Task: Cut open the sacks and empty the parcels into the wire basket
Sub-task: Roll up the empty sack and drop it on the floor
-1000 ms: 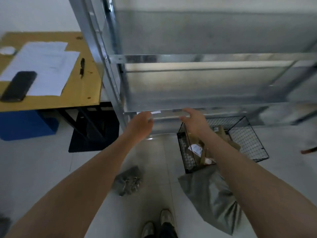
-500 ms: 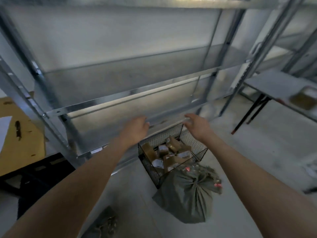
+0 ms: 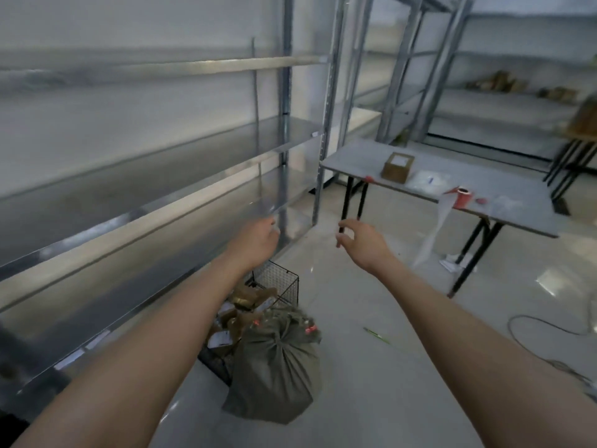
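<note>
A grey-green sack (image 3: pixel 277 367), tied at its neck, sits on the floor against the near side of a black wire basket (image 3: pixel 281 281). Several brown parcels (image 3: pixel 240 310) lie in the basket. My left hand (image 3: pixel 256 240) is stretched forward above the basket, fingers loosely curled, holding nothing. My right hand (image 3: pixel 363 242) reaches forward to the right of it, fingers spread and empty. Both hands are well above the sack and apart from it.
Metal shelving (image 3: pixel 161 195) runs along the left. A grey folding table (image 3: pixel 452 185) at the right carries a brown box (image 3: pixel 398 167), a red tape roll (image 3: pixel 462 197) and plastic. A cable (image 3: pixel 549 331) lies on the floor at far right.
My view has swung from the wooden desk on the left toward the right, bringing the grey table into sight. Both arms stay stretched out, and my right fingers have spread.
</note>
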